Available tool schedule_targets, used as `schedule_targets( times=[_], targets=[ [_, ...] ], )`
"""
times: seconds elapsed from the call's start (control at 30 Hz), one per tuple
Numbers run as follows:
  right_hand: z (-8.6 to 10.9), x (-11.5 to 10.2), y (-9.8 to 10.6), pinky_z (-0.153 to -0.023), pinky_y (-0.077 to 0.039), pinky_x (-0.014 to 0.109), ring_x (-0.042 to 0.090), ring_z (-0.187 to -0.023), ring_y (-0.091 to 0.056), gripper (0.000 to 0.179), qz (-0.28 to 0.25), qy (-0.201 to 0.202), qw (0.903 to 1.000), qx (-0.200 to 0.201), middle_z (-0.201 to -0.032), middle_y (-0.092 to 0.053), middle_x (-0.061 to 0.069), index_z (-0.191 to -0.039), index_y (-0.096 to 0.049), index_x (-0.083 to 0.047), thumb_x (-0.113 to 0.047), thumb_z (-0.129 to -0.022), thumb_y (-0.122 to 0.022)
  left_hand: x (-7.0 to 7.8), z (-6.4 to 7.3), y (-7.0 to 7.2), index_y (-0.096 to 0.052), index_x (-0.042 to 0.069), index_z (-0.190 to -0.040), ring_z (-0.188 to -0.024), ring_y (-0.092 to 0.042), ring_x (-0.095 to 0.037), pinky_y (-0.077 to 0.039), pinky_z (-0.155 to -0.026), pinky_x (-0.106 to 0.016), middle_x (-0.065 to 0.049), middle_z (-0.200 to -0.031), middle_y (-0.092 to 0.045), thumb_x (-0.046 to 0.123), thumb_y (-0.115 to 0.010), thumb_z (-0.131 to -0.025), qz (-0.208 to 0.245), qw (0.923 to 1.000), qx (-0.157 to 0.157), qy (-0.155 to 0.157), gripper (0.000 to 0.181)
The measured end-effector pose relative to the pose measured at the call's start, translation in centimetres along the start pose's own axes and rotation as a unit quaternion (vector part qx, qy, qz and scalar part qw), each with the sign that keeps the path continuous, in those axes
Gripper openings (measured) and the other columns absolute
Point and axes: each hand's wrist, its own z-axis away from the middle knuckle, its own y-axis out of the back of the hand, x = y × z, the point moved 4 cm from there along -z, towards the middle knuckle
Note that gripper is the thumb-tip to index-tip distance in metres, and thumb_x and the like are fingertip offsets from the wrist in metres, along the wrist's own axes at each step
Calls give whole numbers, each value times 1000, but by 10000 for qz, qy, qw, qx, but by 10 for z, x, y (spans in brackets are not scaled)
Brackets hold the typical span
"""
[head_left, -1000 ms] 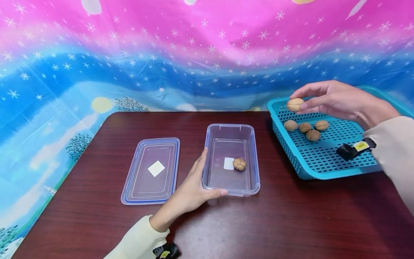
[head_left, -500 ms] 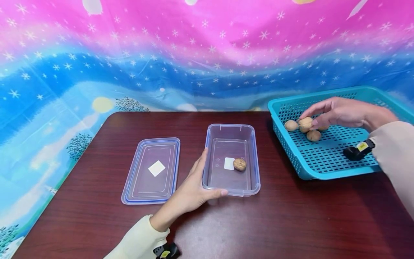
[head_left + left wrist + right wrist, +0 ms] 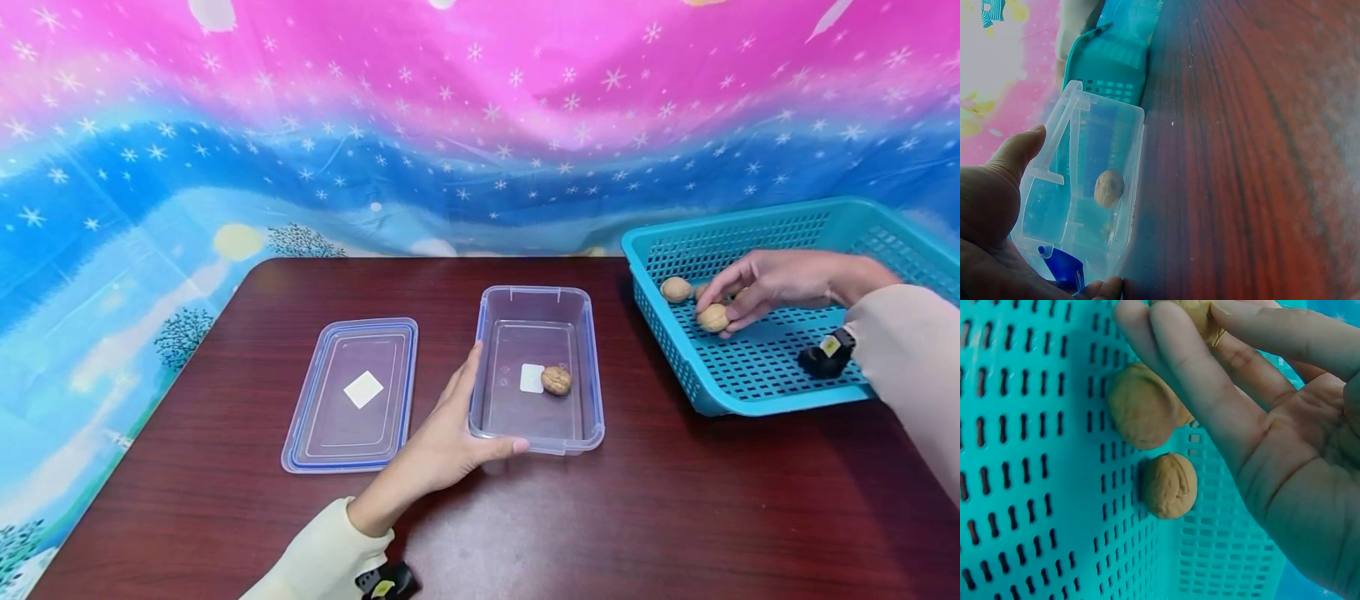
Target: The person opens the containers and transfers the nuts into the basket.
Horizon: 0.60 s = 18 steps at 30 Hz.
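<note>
My right hand pinches a walnut between thumb and fingers, low inside the turquoise basket. In the right wrist view, the pinched walnut is cut off by the top edge, with other walnuts beside the fingers. Another walnut lies left of that hand, and more are partly hidden behind the fingers. My left hand holds the clear plastic box at its near left corner, thumb on the front rim and fingers along the side. One walnut lies on the box's floor.
Left of the box, a clear lid with a blue seal and a pale square sticker lies flat on the dark red table. A snowflake-patterned cloth hangs behind the table.
My right hand has gone down and toward me in the basket with the walnut, from above its far left corner to near its floor. The left hand and box stay put.
</note>
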Motion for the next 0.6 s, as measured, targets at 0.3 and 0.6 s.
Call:
schedule_targets(
  times=[0.3,0.6],
  targets=[
    [-11,4,-8,-95,-60,37,33,-111,-74,40,322,-862,9935,663,-164,-29,36,-137,-62,10,6,-98,-60,0,0,1,-2,37,-169,-161,-19,-27,-24,-126,-61,0,-177,-13,39,-93,-78,-32,10000,2,-28,129],
    [-13,5,-9,-92,-61,36,35,-106,-75,38,386,-918,9914,852,-155,-48,30,-135,-62,13,4,-97,-62,0,0,1,-2,38,-169,-160,-20,-27,-26,-125,-61,1,-177,-13,41,-93,-78,-49,10000,-7,-23,128]
  ],
)
